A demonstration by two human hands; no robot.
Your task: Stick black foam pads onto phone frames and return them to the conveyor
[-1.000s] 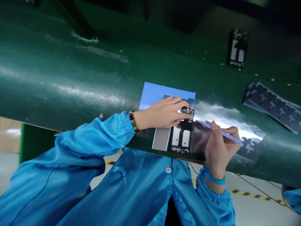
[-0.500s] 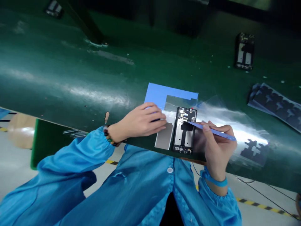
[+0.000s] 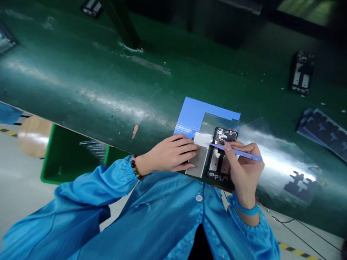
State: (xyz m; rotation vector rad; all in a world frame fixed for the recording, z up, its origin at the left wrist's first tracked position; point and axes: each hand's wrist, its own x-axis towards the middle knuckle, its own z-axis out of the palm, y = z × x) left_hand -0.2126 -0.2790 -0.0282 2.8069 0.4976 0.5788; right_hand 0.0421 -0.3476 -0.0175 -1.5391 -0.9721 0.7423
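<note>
An opened phone (image 3: 223, 135) with its circuit board showing lies near the table's front edge. My right hand (image 3: 246, 167) covers part of its right side and pinches a slim blue-violet tool (image 3: 245, 154) with a tapered tip. That tip crosses the phone to its left edge, over the border of a grey and white sheet (image 3: 199, 162). Stretched fingers of my left hand (image 3: 173, 153) lie flat on this sheet, slightly apart. A blue card (image 3: 196, 108) and a clear film (image 3: 215, 122) extend behind the sheet and phone.
Clear film with dark cutouts (image 3: 300, 187) lies at right, near stacked dark-patterned films (image 3: 324, 131). Another opened phone (image 3: 302, 72) sits farther back; one more (image 3: 92, 8) is at far left. A dark post (image 3: 121, 25) rises from the table. Below its edge stands a green bin (image 3: 67, 155).
My left hand has come down onto the grey and white sheet. The tool's tip has moved left, from the phone's middle to its left edge. The whole view has shifted a little.
</note>
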